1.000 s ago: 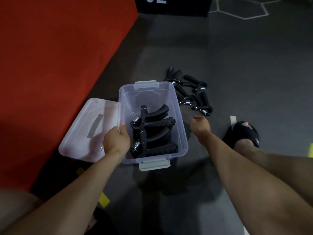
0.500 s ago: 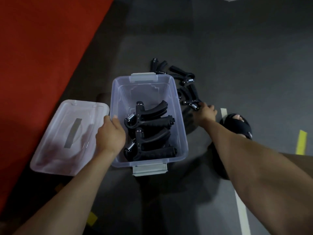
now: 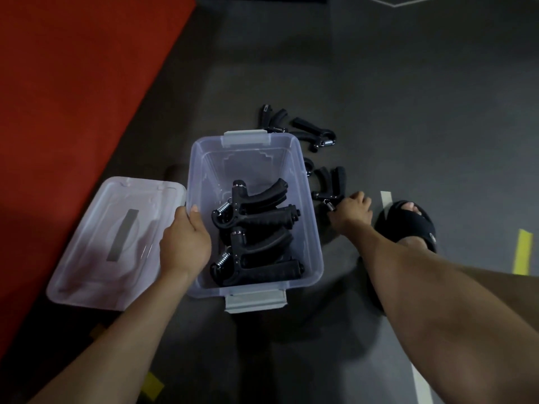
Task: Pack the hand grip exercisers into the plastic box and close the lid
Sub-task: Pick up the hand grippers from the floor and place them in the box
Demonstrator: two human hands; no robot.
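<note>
Exerciser on floor, spring end under right hand fingers.

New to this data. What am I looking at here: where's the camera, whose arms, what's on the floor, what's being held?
There is no robot: these are a person's two bare arms, filmed by one wide-angle camera worn on their head, looking down at a dark grey floor.

In the middle stands a clear plastic box with grey latches, open. Two black hand grip exercisers with metal springs lie inside. Its clear lid lies flat to the left, beside a red mat.

The left hand grips the box's left rim. The right hand reaches a loose exerciser on the floor right of the box, fingers at its spring end; a firm grip isn't clear. More exercisers lie behind. The person's foot in a black sandal is at right.
</note>
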